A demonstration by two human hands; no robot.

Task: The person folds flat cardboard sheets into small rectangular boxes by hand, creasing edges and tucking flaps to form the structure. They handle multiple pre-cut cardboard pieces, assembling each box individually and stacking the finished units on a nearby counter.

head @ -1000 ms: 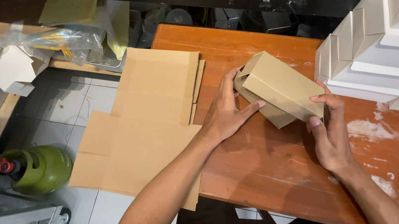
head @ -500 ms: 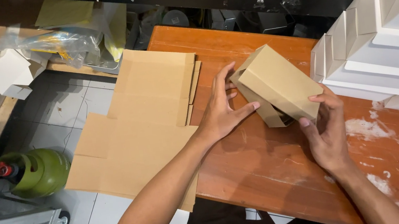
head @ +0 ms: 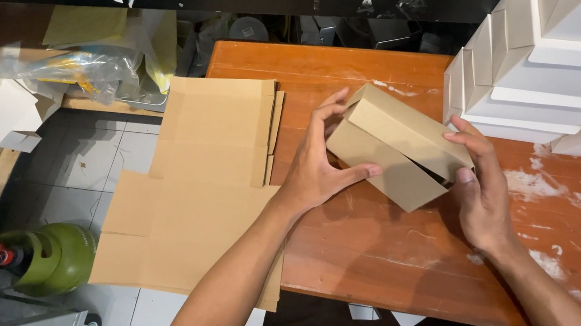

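A brown cardboard box [head: 394,143], partly folded, rests tilted on the reddish wooden table [head: 362,251]. My left hand [head: 320,163] grips its left end, fingers over the top edge and thumb under the front panel. My right hand [head: 479,187] holds the box's right end, thumb pressed at the open flap. A stack of flat, unfolded brown cardboard blanks [head: 202,174] lies to the left, hanging over the table's left edge.
Folded white boxes [head: 555,68] are stacked at the right of the table. White powdery smears [head: 547,181] mark the tabletop. A green gas cylinder [head: 52,258] stands on the tiled floor at left, with plastic bags [head: 69,69] and a white box [head: 4,115] beyond.
The box has been turned and lowered a little toward the table. My left hand's fingers have shifted up over the box's top edge; my right hand stays at the right end.
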